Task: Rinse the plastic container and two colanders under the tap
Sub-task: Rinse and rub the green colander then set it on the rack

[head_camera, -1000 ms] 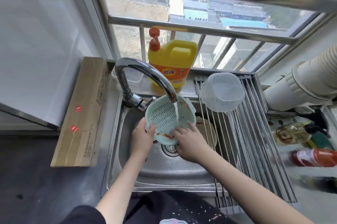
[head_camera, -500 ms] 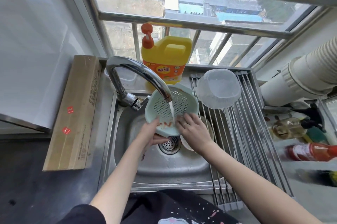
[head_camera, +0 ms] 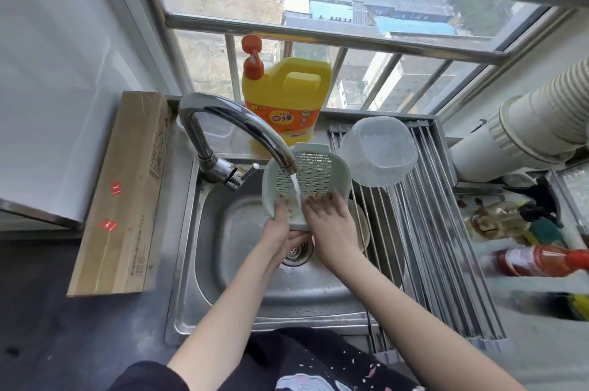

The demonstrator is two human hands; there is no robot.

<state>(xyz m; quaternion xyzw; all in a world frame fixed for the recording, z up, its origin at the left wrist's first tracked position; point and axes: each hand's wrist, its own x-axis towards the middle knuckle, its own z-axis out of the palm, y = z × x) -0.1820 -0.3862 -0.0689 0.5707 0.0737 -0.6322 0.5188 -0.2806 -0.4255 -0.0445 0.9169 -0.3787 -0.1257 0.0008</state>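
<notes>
Head view over a stainless-steel sink. A pale green colander, tilted with its slotted inside toward the camera, is held above the basin directly under the spout of the chrome tap; a thin stream of water falls onto its lower inner wall, where reddish-brown residue clings. The left hand grips the colander's lower left rim, thumb inside and fingers curled beneath. The right hand lies with fingers spread and straight, pressing on the colander's inner wall just right of the stream. Below the hands, the drain strainer is partly visible. A translucent plastic container lies tipped on the roll-up drying rack spanning the sink's right side, just beside the colander. Behind the tap, a yellow detergent jug with an orange pump stands on the sill. A long cardboard box rests on the counter left of the sink. Blurred bottles lie at far right.
</notes>
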